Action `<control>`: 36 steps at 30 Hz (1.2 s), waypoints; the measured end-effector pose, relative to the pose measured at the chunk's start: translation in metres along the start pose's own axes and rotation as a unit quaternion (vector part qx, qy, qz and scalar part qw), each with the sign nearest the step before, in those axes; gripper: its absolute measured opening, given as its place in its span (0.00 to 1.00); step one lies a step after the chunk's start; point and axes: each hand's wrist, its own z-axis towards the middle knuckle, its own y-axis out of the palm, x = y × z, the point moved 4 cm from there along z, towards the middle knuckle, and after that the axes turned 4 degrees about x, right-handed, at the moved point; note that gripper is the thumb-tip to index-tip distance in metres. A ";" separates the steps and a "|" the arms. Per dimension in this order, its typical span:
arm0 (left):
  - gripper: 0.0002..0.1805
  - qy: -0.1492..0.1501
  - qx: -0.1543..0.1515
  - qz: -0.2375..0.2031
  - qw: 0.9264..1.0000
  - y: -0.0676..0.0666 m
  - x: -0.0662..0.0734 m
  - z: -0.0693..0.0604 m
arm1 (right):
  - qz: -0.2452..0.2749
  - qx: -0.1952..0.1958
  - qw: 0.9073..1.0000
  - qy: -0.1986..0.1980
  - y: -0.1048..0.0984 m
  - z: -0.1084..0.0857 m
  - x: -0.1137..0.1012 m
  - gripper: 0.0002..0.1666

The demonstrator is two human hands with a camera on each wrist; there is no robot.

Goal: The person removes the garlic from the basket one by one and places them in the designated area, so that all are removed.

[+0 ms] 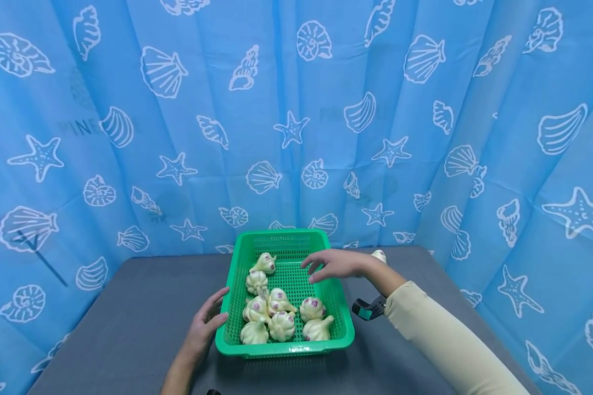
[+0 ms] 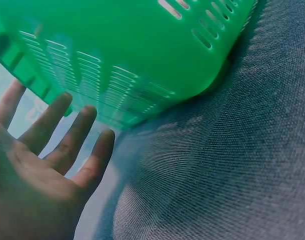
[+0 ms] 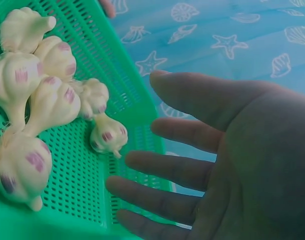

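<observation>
The right grip (image 1: 333, 263) is loose and grasps nothing, its fingers spread over the far right part of the green basket (image 1: 277, 350). The left grip (image 1: 203, 323) is also relaxed and unloaded beside the left rim; whether it touches cannot be told. Eight garlic bulbs (image 1: 281, 326) lie in the basket, mostly along its left and near parts, and a stray bulb (image 1: 379, 255) shows partly behind the right forearm, outside the basket on the grey surface (image 1: 143, 312). Handling these well probably calls for the left grip to steady the rim while the right one closes around a bulb's round body, not its thin stem. Clearing the rim with the wrist, and lowering rather than dropping, should keep the smooth bulbs from rolling into one another.
</observation>
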 end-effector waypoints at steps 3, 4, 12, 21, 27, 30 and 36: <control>0.28 0.002 0.003 0.002 1.000 0.000 0.001 0.000 | -0.009 -0.005 1.000 0.004 0.003 0.010 -0.003 0.25; 0.28 0.003 0.002 0.001 1.000 0.000 0.001 0.000 | -0.012 -0.006 1.000 0.002 0.005 0.013 -0.003 0.25; 0.28 0.022 -0.029 -0.013 0.999 -0.001 0.002 0.000 | -0.036 -0.021 0.999 -0.006 0.018 0.034 -0.003 0.26; 0.27 0.014 -0.021 -0.002 1.000 -0.002 0.001 0.001 | -0.008 -0.020 0.999 0.032 0.028 0.051 0.003 0.26; 0.28 0.014 -0.024 -0.008 1.000 -0.002 0.000 0.002 | 0.021 -0.009 0.999 0.043 0.033 0.062 0.009 0.26; 0.28 0.014 -0.026 -0.011 1.000 -0.002 -0.001 0.001 | 0.039 -0.004 0.998 0.047 0.037 0.066 0.013 0.26; 0.28 0.010 -0.019 -0.010 1.000 -0.003 -0.003 0.002 | 0.067 -0.001 0.996 0.059 0.045 0.074 0.021 0.27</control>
